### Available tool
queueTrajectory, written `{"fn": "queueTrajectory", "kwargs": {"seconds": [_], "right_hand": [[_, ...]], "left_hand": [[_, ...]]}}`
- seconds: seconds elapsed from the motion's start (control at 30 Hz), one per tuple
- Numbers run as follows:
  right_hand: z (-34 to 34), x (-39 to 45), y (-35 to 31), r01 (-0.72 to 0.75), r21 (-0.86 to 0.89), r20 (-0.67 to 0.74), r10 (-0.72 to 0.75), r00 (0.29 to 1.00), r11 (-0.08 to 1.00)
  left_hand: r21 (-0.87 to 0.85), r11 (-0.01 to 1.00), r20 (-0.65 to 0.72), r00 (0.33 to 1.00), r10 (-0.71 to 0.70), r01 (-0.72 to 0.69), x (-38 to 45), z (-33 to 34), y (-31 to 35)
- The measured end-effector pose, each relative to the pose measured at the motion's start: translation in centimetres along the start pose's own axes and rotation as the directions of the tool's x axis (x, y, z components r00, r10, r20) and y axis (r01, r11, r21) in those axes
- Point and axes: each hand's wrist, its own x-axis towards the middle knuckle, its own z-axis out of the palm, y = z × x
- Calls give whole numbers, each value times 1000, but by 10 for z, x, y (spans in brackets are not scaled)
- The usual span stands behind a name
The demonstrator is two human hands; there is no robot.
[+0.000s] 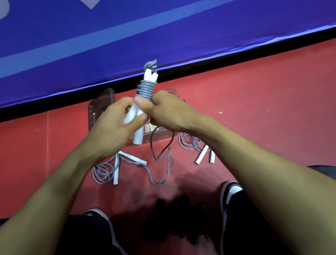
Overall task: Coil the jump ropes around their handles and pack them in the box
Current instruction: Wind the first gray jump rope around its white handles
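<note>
A pair of white jump rope handles (136, 135) is held upright and side by side above the floor. Grey rope (145, 88) is coiled in several turns around their upper half. My left hand (111, 122) grips the lower part of the handles. My right hand (163, 110) pinches the rope at the bottom of the coil, thumb on top. The loose rope tail (159, 168) hangs down to the floor. A clear plastic box (102, 103) stands behind my hands, mostly hidden.
Two uncoiled jump ropes lie on the red floor: one at the left (112, 168), one at the right (198, 148). A blue banner wall (147, 21) rises just behind the box. My two black shoes (105, 241) are at the bottom.
</note>
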Motion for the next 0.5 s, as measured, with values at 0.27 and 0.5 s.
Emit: {"fn": "queueTrajectory", "kwargs": {"seconds": [0.27, 0.5], "right_hand": [[-2, -5, -4, 18, -89, 22, -16, 1000, 996], [5, -1, 4, 0, -217, -16, -4, 1000, 976]], "left_hand": [[80, 994, -197, 979, -59, 76, 1, 1, 5], [-2, 997, -58, 995, -80, 80, 0, 2, -3]]}}
